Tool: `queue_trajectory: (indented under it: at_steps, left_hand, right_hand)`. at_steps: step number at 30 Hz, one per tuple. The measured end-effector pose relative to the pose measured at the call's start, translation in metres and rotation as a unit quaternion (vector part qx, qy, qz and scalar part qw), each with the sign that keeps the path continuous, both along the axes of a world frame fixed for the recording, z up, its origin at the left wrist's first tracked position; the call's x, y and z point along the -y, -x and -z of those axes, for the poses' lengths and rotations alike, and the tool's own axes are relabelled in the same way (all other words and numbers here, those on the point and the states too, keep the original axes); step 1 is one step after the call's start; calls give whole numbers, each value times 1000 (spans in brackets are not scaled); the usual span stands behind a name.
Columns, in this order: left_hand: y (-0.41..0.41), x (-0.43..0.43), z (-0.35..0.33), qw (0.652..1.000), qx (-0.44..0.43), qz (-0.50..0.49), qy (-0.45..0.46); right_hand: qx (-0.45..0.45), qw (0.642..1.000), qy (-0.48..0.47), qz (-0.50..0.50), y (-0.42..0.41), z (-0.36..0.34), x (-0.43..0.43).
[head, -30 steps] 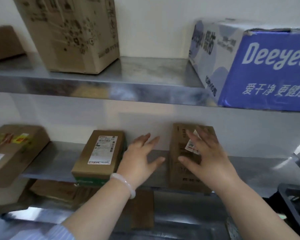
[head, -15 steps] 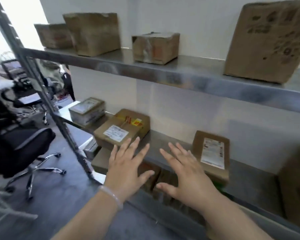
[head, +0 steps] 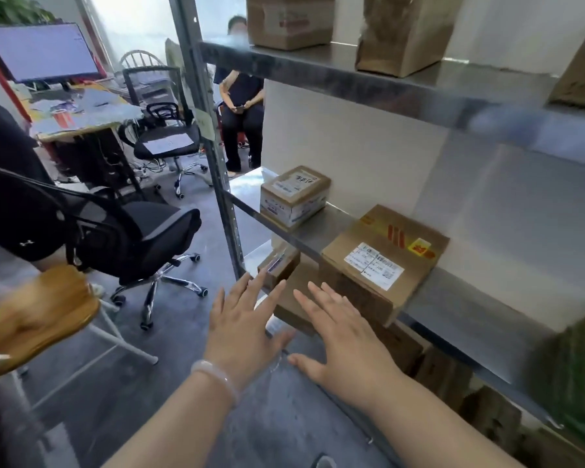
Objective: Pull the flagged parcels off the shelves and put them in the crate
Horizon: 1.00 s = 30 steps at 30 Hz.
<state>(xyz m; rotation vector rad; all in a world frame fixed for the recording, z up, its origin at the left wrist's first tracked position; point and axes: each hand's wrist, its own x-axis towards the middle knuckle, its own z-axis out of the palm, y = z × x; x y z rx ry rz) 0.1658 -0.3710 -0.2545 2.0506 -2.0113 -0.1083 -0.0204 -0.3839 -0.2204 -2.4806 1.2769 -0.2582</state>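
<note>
My left hand [head: 242,327] and my right hand [head: 343,339] are held out flat with fingers spread, in front of the metal shelving, holding nothing. Just beyond the right fingertips a brown parcel [head: 384,261] with a white label, red stripes and a yellow sticker lies on the middle shelf [head: 335,228], jutting over its edge. Farther left on that shelf stands a small white-and-brown box [head: 294,195]. A small carton [head: 279,265] sits on the lower level past my left fingers. No crate is in view.
Cardboard boxes [head: 289,20] stand on the top shelf. A shelf upright [head: 217,184] rises left of my hands. Two black office chairs [head: 132,238], a wooden stool [head: 31,315], a desk with a monitor [head: 39,50] and a seated person [head: 242,96] fill the left.
My view has swung left along the shelving, from the blue box end to the shelf's left end. Both hands came off the upright parcel and travelled left, still spread flat.
</note>
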Motion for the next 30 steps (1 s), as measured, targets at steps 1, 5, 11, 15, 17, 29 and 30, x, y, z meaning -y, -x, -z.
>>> queue_trajectory:
  at_steps: [1,5,11,15,17,29,30]
  left_hand:
    - [-7,9,4,1000,2,-4,-8]
    - [-38,49,23,999,20,-21,-28]
    - [-80,107,40,994,30,-46,-94]
    - [-102,139,55,991,14,-49,-122]
    - [-116,151,67,989,4,-34,-147]
    - [-236,259,158,966,2,136,-220]
    - [-246,271,165,966,3,140,-215]
  right_hand:
    - [-1,1000,-9,-6,-9,6,10]
    - [-12,999,-26,-16,-39,31,54]
    - [-39,996,-79,-1,-70,55,113]
    - [-68,993,-98,4,-94,75,147]
    - [-76,989,-123,21,-104,90,159]
    - [-37,920,-285,267,-207,204,190]
    - [-32,916,-289,278,-217,213,194]
